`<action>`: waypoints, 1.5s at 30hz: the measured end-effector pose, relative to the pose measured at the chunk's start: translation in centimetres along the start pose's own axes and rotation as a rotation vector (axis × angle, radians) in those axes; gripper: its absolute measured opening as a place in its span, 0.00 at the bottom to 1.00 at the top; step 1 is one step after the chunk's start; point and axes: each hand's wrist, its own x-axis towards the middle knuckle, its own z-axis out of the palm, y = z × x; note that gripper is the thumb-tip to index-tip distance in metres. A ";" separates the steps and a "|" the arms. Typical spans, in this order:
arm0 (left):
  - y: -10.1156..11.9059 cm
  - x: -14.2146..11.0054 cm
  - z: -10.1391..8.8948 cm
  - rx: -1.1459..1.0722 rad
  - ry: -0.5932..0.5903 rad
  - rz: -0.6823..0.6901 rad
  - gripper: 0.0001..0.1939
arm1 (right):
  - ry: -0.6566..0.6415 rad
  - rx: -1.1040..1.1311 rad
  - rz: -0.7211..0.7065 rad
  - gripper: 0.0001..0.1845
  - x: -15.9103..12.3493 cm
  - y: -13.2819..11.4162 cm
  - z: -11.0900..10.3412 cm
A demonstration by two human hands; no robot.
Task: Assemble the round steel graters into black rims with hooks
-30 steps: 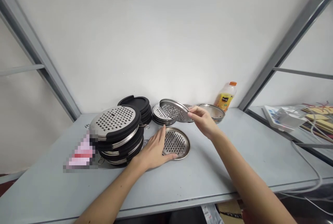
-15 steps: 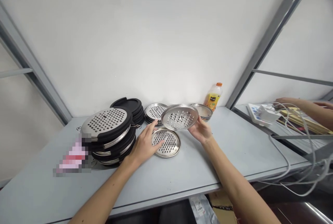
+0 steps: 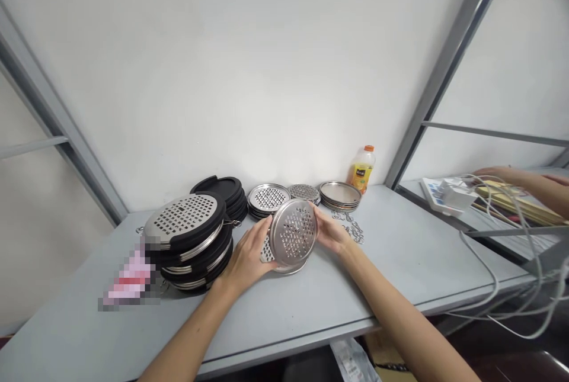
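Observation:
Between my hands a round metal grater plate (image 3: 294, 233) stands tilted, its holed face toward me. My right hand (image 3: 331, 231) grips its right edge. My left hand (image 3: 249, 254) is at its left edge, thumb low and fingers higher up. Behind and beneath it a second grater plate (image 3: 267, 250) lies on the table, mostly covered. Farther back are a stack of grater plates with coarse holes (image 3: 268, 198), a finer-holed stack (image 3: 304, 193) and a stack of plain-topped metal discs (image 3: 340, 192).
At left stand stacked black-rimmed graters (image 3: 184, 216) and black round trays (image 3: 222, 189). Small metal clasps (image 3: 353, 231) lie right of my hand. A juice bottle (image 3: 362, 172) is by the wall. Across the frame, another person's arm (image 3: 528, 180) reaches near a power strip (image 3: 444, 195) and cables.
The held grater plate has come down and left, tipping more upright. My left hand has closed in on its left edge. The finer-holed stack and the clasps now show.

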 end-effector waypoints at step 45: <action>0.6 -0.4 1.3 -0.329 -0.190 -0.469 0.51 | 0.236 -0.758 -0.100 0.22 0.8 2.7 0.1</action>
